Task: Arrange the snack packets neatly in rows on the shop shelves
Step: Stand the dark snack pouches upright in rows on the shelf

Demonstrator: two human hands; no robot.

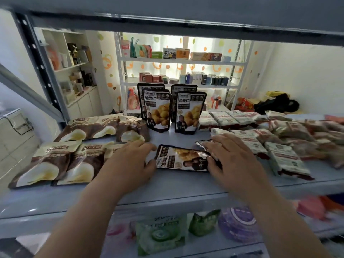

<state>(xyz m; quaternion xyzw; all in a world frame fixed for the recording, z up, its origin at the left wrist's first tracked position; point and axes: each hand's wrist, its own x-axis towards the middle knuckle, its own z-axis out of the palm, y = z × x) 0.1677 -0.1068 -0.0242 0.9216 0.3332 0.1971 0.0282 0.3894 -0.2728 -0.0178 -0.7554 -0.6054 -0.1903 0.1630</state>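
Your left hand point(130, 161) and right hand point(232, 157), fingers spread, flank the flat black packet point(183, 158); standing packets point(173, 110) at twelve o'clock.

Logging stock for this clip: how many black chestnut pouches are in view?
6: four standing at the shelf's back, front pair, rear pair; one flat between both hands; another's corner under the right hand. More may be hidden.

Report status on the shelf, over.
Left hand and right hand open, bracketing flat black chestnut packet. Four packets standing behind. Nothing blocking.
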